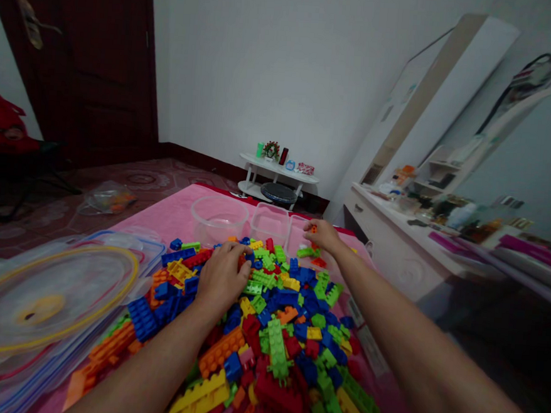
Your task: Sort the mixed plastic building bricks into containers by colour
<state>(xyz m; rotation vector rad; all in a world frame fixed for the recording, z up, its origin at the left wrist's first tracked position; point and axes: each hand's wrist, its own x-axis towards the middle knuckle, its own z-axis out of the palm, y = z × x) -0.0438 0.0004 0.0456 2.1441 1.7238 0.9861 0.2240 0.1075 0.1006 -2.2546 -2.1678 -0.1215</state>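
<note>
Building blocks [282, 300]: studded, of mixed lengths, coloured blue, green, red, yellow and orange; loosely heaped at random angles. A long green block [277, 345] lies atop the heap. A yellow block [200, 399] lies near, to its left. A small orange piece [313, 229] is held at far right.

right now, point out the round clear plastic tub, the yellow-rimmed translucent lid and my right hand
Round clear plastic tub [218, 231], head view: front wall.
Yellow-rimmed translucent lid [47, 307], head view: yellowish middle.
Right hand [325, 236], head view: back of the hand.
</note>
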